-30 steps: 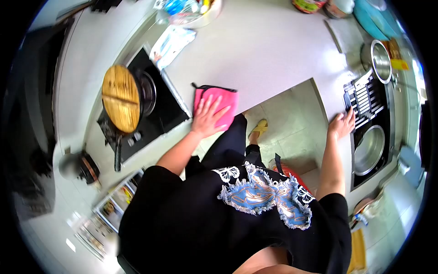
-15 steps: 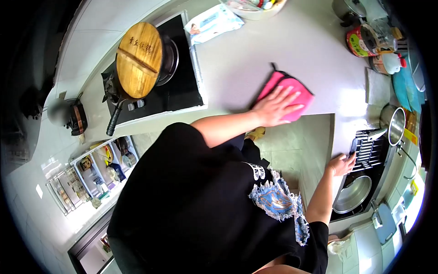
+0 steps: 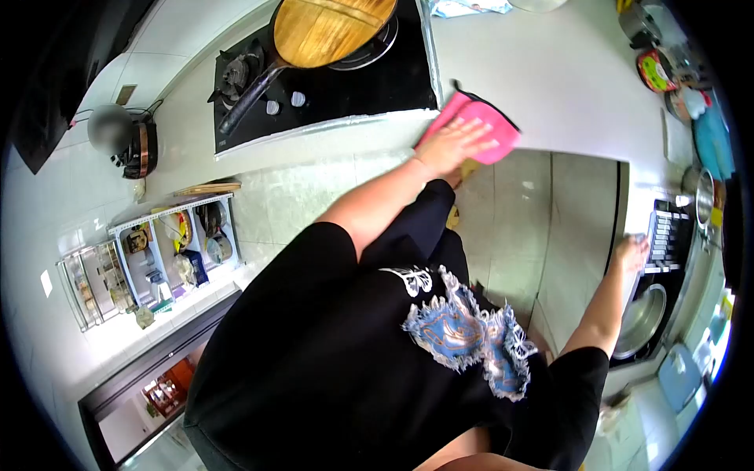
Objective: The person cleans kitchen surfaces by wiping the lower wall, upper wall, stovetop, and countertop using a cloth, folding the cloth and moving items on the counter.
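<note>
Palm down, my left hand (image 3: pixel 449 147) lies on a folded pink cloth (image 3: pixel 493 135) with black trim, its fingers spread and flat. The cloth is at the front edge of the pale counter (image 3: pixel 542 74), just right of the stove, partly covered by the hand. Over by the sink, my right hand (image 3: pixel 631 254) rests at the counter edge beside a metal rack (image 3: pixel 666 235); its slightly blurred fingers look loosely apart, and no held object can be made out.
A pan with a wooden lid (image 3: pixel 330 31) sits on the black stove (image 3: pixel 330 94), its handle toward the front. A metal basin (image 3: pixel 644 322) is in the sink. Bottles and a pot (image 3: pixel 640 23) stand at the back right. A storage shelf (image 3: pixel 173 251) is at left.
The view has shifted. My left hand and the cloth have moved toward the stove, along the counter's front edge. My right hand remains beside the sink rack.
</note>
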Demonstrator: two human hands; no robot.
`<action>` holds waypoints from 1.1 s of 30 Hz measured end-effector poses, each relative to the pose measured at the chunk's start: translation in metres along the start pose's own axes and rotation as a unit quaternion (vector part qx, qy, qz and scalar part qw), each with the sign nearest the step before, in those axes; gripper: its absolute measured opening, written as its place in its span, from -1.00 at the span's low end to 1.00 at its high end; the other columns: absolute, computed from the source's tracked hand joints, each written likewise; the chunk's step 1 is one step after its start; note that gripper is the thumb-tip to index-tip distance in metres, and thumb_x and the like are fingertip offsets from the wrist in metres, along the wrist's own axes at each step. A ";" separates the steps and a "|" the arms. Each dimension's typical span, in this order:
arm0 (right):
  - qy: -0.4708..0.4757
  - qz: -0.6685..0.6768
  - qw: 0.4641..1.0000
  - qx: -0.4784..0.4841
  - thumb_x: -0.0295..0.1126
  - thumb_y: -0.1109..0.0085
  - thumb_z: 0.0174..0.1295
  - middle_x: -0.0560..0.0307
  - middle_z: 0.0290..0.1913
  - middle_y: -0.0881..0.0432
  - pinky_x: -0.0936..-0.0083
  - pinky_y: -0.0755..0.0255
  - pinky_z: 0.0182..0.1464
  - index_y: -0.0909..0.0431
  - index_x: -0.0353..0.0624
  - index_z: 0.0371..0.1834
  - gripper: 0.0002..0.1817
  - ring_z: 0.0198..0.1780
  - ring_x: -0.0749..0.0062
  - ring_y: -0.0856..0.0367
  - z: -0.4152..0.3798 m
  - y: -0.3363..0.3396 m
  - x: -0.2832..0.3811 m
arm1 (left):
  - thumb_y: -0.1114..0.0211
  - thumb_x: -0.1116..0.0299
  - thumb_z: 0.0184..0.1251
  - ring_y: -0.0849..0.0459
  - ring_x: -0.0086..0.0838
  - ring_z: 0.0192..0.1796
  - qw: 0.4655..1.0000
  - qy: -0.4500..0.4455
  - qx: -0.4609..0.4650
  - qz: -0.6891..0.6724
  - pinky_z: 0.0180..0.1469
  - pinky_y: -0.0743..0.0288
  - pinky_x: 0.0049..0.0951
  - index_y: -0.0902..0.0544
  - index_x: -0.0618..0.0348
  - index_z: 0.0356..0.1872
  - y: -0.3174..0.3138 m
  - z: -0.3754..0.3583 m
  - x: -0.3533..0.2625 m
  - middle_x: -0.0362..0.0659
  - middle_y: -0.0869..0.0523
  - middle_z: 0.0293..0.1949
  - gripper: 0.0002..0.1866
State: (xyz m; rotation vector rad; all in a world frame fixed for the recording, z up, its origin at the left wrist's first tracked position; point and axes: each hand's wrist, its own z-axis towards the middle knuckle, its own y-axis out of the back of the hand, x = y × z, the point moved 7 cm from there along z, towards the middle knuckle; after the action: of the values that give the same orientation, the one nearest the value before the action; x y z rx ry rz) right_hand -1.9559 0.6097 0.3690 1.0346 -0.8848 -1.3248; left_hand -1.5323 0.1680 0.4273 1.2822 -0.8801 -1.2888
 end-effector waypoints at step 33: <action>-0.080 0.711 0.507 0.481 0.06 -0.24 0.44 0.04 0.43 -0.53 0.02 -0.24 0.52 -0.28 0.01 0.60 -0.25 0.43 0.24 -0.46 -0.575 0.382 0.321 | 0.00 -0.03 0.69 -0.65 -0.29 0.29 0.428 0.149 0.014 -0.891 0.35 -0.57 -0.17 -0.46 0.22 0.40 0.190 -0.347 0.050 -0.04 -0.65 0.30 -0.44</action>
State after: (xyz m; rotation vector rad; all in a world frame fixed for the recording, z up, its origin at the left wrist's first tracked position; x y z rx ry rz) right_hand -1.2666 0.3253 0.5262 0.4678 -2.0384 0.6725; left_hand -1.1534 0.1489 0.5507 2.3530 1.4295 -2.2538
